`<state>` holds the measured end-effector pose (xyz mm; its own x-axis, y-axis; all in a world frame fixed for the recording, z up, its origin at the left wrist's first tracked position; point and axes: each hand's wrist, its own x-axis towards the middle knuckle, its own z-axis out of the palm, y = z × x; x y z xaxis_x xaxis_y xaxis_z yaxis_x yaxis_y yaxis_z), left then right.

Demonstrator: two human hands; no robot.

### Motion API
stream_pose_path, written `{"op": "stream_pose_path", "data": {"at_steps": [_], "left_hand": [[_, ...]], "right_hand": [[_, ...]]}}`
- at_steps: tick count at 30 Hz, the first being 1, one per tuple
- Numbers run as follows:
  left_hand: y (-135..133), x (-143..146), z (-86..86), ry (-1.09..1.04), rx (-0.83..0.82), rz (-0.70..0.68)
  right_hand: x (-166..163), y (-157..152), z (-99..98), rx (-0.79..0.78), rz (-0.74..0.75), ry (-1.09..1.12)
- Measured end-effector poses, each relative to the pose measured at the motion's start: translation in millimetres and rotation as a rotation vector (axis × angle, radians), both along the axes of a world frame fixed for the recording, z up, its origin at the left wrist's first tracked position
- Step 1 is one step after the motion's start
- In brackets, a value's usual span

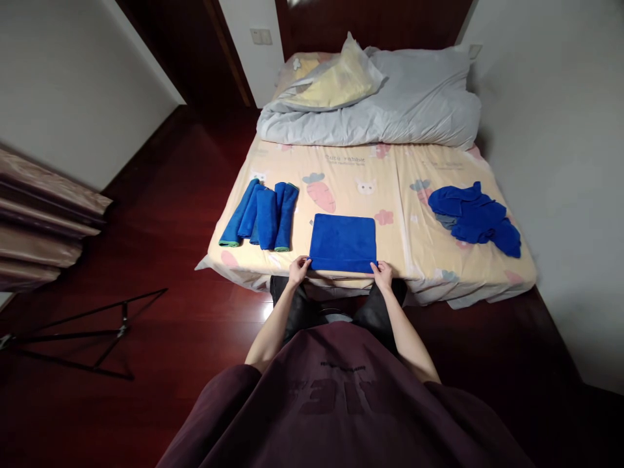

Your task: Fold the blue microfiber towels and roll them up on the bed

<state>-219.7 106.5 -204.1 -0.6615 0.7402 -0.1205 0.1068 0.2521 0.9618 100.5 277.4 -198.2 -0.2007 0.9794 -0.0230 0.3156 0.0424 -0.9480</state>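
A blue towel (342,237) lies flat on the bed near its front edge, with a narrow strip folded over along the side closest to me. My left hand (298,270) pinches the towel's near left corner, thumb and fingers closed on it. At the near right corner, my right hand (383,274) pinches the same folded strip. Left of it, several rolled blue towels (266,218) with green edging lie in a bunch. Over on the right side of the bed is a crumpled heap of blue towels (475,218), with a greyish patch showing at its left.
The bed (358,175) has a yellow sheet with carrot and rabbit prints. A grey quilt (419,91) and a yellow pillow in a clear bag (336,78) lie at its head. Black tripod legs (121,331) stand on the dark red floor at left, below a curtain (43,221).
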Motion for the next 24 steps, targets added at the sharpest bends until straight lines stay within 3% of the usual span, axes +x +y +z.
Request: {"op": "stream_pose_path", "data": {"at_steps": [4, 12, 24], "left_hand": [[4, 0, -2.0, 0.039, -0.076, 0.048], [10, 15, 2.9, 0.305, -0.174, 0.070], [9, 6, -3.3, 0.153, -0.123, 0.078]], "right_hand": [[-3, 2, -0.3, -0.064, -0.017, -0.019], [-9, -7, -6.0, -0.024, -0.159, -0.192], [-15, 1, -9.8, 0.019, -0.254, -0.281]]}}
